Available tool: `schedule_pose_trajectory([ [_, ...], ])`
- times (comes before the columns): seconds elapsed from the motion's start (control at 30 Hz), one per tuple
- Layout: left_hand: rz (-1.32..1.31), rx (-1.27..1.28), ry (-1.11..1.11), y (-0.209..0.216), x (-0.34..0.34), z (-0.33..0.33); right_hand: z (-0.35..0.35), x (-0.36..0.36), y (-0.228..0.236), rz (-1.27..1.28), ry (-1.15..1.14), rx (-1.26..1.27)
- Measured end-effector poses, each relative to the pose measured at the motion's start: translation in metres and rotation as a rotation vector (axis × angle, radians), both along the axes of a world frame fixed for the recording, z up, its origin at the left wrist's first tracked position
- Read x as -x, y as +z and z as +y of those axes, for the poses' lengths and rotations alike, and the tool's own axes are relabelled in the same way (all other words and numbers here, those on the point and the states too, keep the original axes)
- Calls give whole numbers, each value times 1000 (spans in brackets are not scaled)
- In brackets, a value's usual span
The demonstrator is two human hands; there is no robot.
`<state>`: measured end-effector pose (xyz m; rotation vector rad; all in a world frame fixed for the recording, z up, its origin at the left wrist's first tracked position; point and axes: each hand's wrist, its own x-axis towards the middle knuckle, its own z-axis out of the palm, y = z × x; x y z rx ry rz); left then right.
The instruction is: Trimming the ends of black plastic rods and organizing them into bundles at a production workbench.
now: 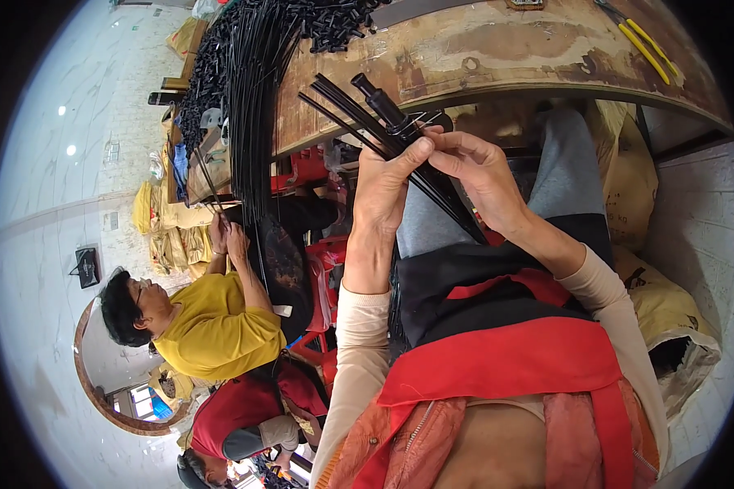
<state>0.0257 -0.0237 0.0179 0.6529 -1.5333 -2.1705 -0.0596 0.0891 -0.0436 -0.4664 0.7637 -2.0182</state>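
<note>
In front of my lap, my left hand [386, 181] is closed round a bundle of black rods [341, 104]. The rods slant from upper left to lower right, and their lower ends reach over my thighs. A stepped black plastic fitting [380, 103] stands out of the same grip, beside the rods. My right hand [483, 169] meets the left at the bundle, its thumb and fingers pinched together by the left thumb. What lies between those right fingertips is hidden.
Ahead is a worn wooden table [481, 57], with yellow-handled pliers [646, 50] at right. Long black rods [257, 106] overhang its left side near a heap of small black tubes [334, 23]. A person in yellow [220, 326] works at left. Sacks [669, 306] stand at right.
</note>
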Motion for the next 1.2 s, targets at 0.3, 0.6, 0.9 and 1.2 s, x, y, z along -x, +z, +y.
schedule_pose_trajectory([
  [0.3,12,-41,-40,2,-3,8,9,-7,-5,-26,1,70],
  [0.6,31,-40,-1,-2,-1,10,14,-13,11,29,-122,-2],
  [0.9,5,147,121,1,8,16,0,-3,3,-90,-107,-23],
  [1.2,-23,287,227,4,15,24,-1,12,-1,-208,83,-28],
])
